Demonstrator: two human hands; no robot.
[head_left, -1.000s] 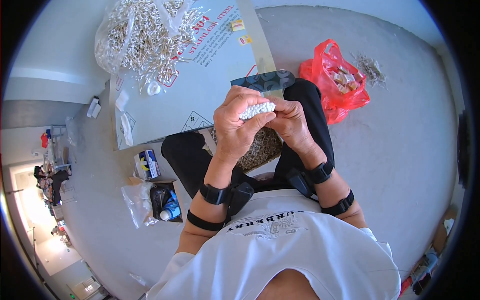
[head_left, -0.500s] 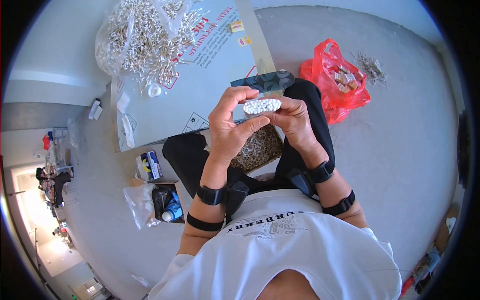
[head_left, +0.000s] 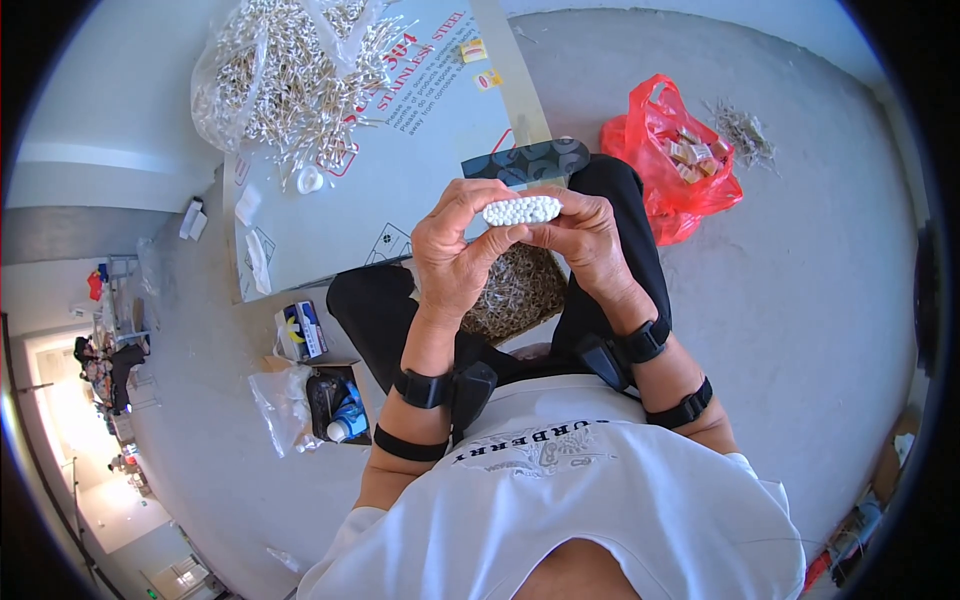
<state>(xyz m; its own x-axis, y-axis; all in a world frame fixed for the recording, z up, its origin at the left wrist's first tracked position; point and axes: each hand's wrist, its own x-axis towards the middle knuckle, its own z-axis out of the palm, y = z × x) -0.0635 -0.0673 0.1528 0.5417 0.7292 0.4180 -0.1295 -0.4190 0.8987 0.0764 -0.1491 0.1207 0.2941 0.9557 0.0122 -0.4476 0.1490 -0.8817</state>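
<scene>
The left hand (head_left: pixel 462 255) and the right hand (head_left: pixel 590 245) are clamped together on a tight white bundle of cotton swabs (head_left: pixel 522 210), fingers curled round its two ends and thumbs underneath. A second ago that bundle sat loose and skewed between the palms; half a second ago it was turned level; now it is raised a little and squared up, tips flush in neat rows facing the camera. To my eye the bunch has been evened out and is being gripped firm, so the gathering of this lot looks about finished.

Just below the hands, at 6 o'clock from them, a brownish heap of loose sticks (head_left: pixel 520 290) rests in the person's lap between dark trouser legs. At 12 o'clock, touching distance off, a dark flat tray (head_left: pixel 530 160) lies on the edge of a pale printed board (head_left: pixel 400 150) spread on the floor (head_left: pixel 820 300). Up at 10 o'clock a clear bag of white swabs (head_left: pixel 290 75) spills over that board. At 2 o'clock a red plastic bag (head_left: pixel 672 150) holds small boxes, with a small scatter of sticks (head_left: pixel 745 130) beyond it. Down at 8 o'clock stand a small carton (head_left: pixel 305 330) and a bottle (head_left: pixel 345 425).
</scene>
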